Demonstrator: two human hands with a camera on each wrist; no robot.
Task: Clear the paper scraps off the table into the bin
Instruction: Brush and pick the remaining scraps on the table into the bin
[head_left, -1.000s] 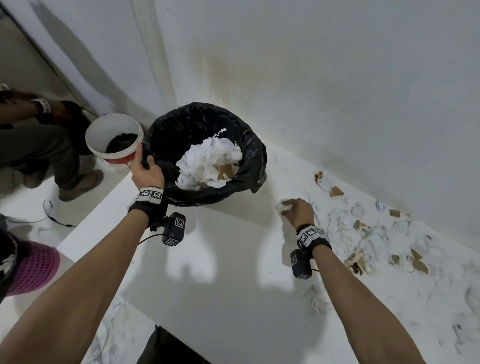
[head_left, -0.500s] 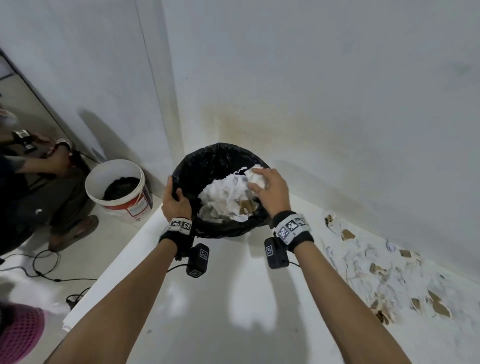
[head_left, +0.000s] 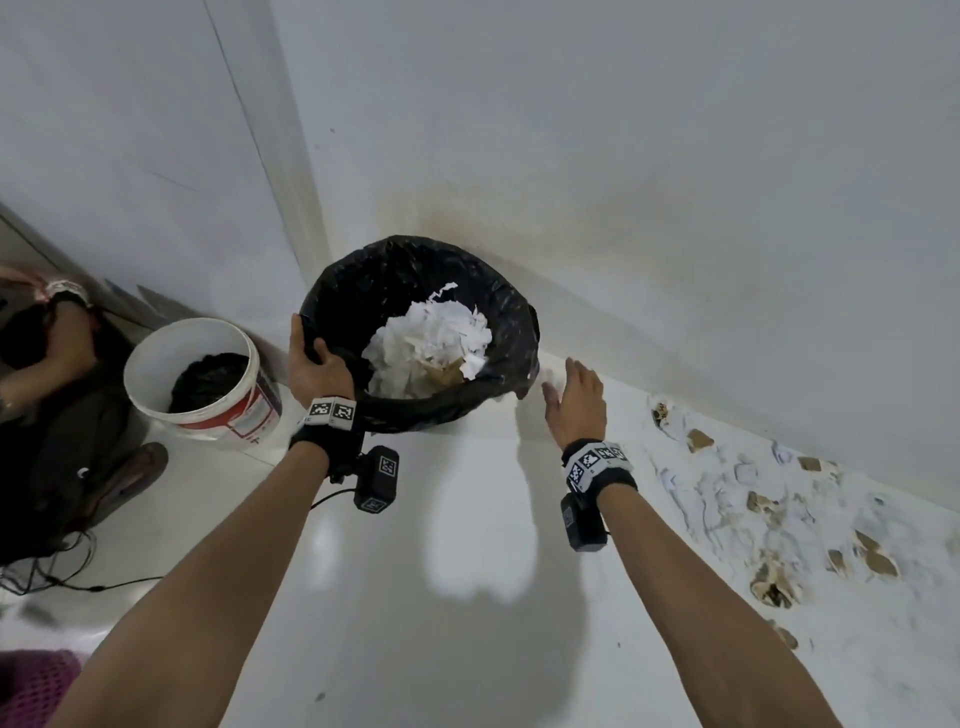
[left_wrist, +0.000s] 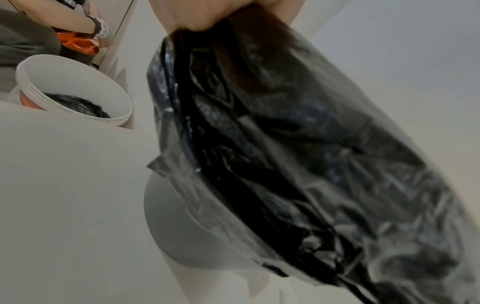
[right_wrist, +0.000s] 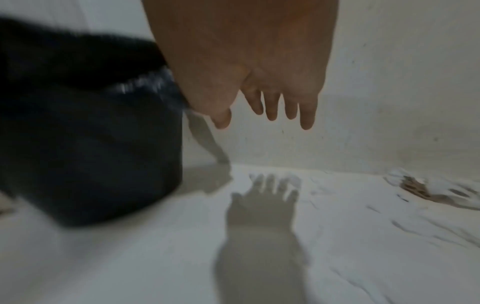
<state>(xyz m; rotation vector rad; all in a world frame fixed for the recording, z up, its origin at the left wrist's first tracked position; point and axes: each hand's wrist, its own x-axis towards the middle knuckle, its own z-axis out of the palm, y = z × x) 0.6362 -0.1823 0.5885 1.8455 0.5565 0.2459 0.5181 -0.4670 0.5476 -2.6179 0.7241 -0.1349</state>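
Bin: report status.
Left hand grips bin rim. Right hand open, empty. Scraps remain on table. Nothing blocking.

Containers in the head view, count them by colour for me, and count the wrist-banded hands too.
Black-lined bin, on the table, its rim gripped by the left hand: 1
White bucket, on the floor: 1
Hands with wrist bands, the left and the open right hand: 2
Total: 2 containers, 2 hands, 4 in all.
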